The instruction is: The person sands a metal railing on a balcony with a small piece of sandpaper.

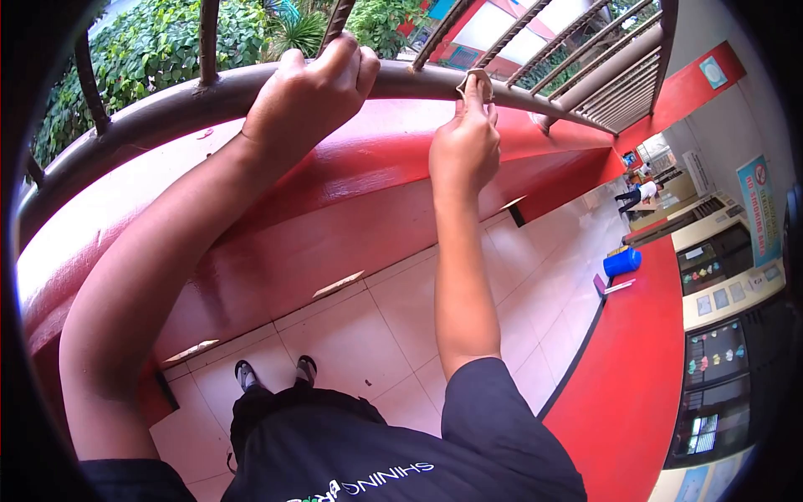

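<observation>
My left hand [305,96] is closed around the lower end of a twisted metal bar [339,18], its wrist above the thick brown bottom rail [393,81] of a railing. To the right, my right hand [467,146] pinches a small folded beige piece [477,77], which could be sandpaper or cloth. That piece is pressed to the foot of another twisted bar [508,33], where it meets the rail. My fingers hide part of both the piece and the bar.
Below the rail runs a glossy red and pink ledge [376,134]. My feet in sandals [307,368] stand on the tiled floor [335,335]. Farther right are a blue bin [622,263], a no-smoking banner [759,209] and a person [642,194]. Green leaves [159,58] grow beyond the bars.
</observation>
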The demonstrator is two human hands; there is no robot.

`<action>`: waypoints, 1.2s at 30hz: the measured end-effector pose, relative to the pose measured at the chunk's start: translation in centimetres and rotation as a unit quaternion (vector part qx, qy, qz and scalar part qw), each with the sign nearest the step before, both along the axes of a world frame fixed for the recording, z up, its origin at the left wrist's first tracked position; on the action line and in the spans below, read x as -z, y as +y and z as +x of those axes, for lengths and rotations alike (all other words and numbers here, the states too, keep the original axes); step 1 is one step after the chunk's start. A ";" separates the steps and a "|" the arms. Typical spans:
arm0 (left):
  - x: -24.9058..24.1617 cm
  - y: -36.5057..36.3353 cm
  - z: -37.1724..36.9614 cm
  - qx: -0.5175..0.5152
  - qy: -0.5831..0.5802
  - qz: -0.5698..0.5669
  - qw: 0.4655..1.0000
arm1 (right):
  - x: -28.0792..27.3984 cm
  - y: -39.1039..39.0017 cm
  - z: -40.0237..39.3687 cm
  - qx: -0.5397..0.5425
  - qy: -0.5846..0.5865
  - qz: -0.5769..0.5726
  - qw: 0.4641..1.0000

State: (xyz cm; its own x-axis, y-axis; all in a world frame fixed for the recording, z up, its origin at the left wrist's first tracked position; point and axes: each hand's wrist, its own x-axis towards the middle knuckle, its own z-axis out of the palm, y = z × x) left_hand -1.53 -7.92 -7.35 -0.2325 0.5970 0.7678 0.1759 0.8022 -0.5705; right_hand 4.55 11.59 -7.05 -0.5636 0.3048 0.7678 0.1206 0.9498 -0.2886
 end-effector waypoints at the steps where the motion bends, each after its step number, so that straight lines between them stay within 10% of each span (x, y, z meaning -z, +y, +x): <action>1: -0.1 0.1 0.1 -0.007 0.003 0.001 1.000 | 0.4 -0.7 0.2 -0.007 0.003 0.001 1.000; 12: -0.7 -0.4 0.5 -0.021 -0.009 -0.024 0.999 | 1.5 0.4 1.0 -0.255 0.038 0.100 0.961; 36: -1.1 -0.5 0.8 -0.015 -0.001 -0.029 0.999 | -0.8 1.8 -1.3 -0.255 0.072 -0.010 0.964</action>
